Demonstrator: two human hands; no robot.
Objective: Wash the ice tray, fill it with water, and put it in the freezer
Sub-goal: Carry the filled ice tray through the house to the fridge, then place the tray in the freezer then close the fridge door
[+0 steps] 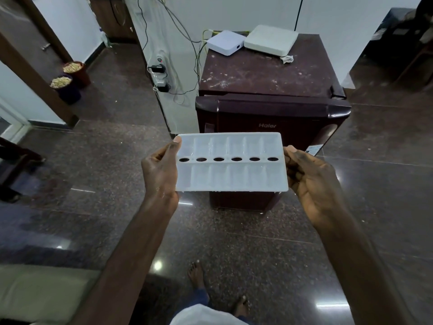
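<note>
- Carrying the tray (pixel 232 178) to the fridge (pixel 271 73), by the look of it: the last step, judging washing and filling done from the wet glints in the cells. Cannot tell how full.
- Gripping the tray's left end with the left hand (pixel 159 170), thumb on the rim and fingers curled beneath; gripping the right end with the right hand (pixel 311 179) the same way.
- Holding it roughly level in mid-air above the floor (pixel 257 242), in front of the shut door (pixel 304 124), apparently without touching it.
- Next, probably: freeing one hand to pull the door open, so balancing the tray in the other without tipping.
- Keeping the tray's far edge off the door as it swings.
- Plenty of open floor to the right and behind; tighter on the left, with a wall corner and cables (pixel 196 55) just beside the fridge.
- Little use in the fridge top as a resting place: two white boxes (pixel 270 39) at the back, dusty in front.
</note>
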